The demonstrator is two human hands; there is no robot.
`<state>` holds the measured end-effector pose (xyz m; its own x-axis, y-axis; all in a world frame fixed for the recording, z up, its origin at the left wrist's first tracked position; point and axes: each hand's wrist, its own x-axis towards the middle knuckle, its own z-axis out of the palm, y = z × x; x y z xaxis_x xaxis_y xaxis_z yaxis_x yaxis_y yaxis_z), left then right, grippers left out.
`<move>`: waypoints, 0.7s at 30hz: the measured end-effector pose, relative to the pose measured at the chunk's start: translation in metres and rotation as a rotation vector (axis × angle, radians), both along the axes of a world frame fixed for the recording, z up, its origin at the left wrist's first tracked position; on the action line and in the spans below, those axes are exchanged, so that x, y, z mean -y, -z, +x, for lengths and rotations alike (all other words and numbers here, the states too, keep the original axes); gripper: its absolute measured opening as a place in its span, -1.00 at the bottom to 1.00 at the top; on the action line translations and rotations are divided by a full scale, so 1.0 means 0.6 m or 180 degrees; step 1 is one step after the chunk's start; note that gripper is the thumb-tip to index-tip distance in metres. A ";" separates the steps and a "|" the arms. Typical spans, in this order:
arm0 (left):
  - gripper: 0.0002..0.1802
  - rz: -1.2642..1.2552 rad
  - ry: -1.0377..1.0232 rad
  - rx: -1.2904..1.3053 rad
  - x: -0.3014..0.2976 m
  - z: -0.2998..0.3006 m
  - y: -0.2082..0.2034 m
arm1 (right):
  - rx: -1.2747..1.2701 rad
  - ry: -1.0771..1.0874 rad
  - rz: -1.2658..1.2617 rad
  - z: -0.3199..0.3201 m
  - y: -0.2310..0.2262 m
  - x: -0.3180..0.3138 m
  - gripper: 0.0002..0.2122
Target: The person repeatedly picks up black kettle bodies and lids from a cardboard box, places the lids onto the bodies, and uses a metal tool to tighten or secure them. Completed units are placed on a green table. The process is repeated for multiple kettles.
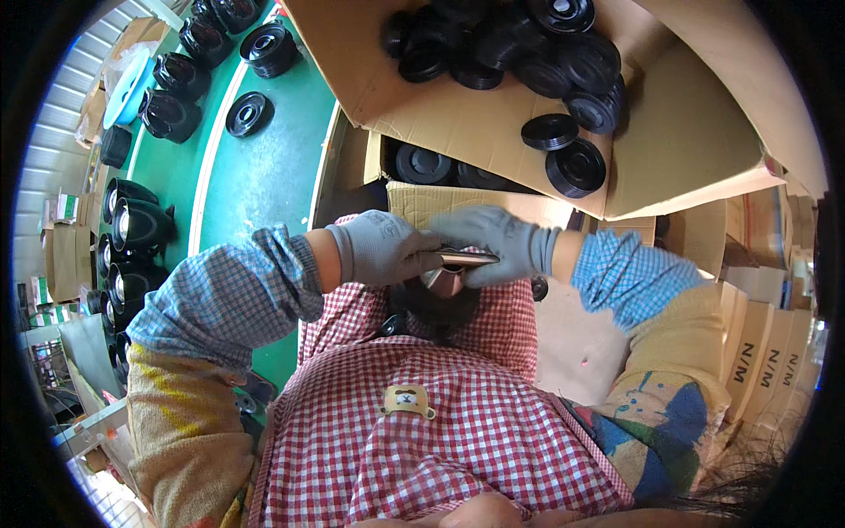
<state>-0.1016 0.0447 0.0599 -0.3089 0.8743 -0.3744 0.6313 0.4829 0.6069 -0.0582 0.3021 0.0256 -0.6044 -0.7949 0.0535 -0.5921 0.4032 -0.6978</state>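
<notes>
The wearer's red-checked apron [422,475] is nearest, and over the lap the gloved left hand [378,251] and gloved right hand [500,246] curl in from either side, gripping a shiny metal piece [443,281] between them. Just below it, between the thighs, sits a dark rounded body [437,308]; shadow hides whether the two are joined. The grip looks to be at the rim, so smooth gloves on polished metal could let it slip or tilt, and an uneven push from one side could scratch it. With nothing firm visible beneath, a parting of the knees might drop the dark body.

Just beyond the hands, a smaller carton [475,202] holding black discs [422,165] stands in the way ahead. Above it, a large open carton [422,123] with more black lids [576,167] crowds the right edge of the green counter [273,176]. Black vessels [141,227] line the counter's left side; farther off, a lone lid [249,114] lies near its right edge, with a lid stack [268,50] beyond.
</notes>
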 end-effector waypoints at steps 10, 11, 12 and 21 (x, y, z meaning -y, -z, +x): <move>-0.72 0.0854 0.0009 0.0021 -0.097 -0.087 0.092 | 0.1074 0.1333 -0.0821 0.139 -0.026 0.102 -0.16; -0.72 0.0962 0.0043 0.0180 -0.108 -0.088 0.104 | 0.2031 0.1687 -0.1461 0.154 -0.012 0.095 -0.11; -0.72 0.0825 0.0124 0.0074 -0.100 -0.084 0.081 | 0.1812 0.1536 -0.0949 0.149 -0.035 0.088 -0.09; -0.63 0.1880 -0.0271 0.0638 -0.021 -0.074 0.130 | 0.0589 0.1262 0.0791 0.108 -0.080 0.061 -0.24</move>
<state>-0.1463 0.0574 -0.0183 -0.3604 0.9267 0.1062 0.4516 0.0737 0.8892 0.0067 0.2653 0.0738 -0.8439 -0.4774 -0.2447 -0.2352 0.7393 -0.6309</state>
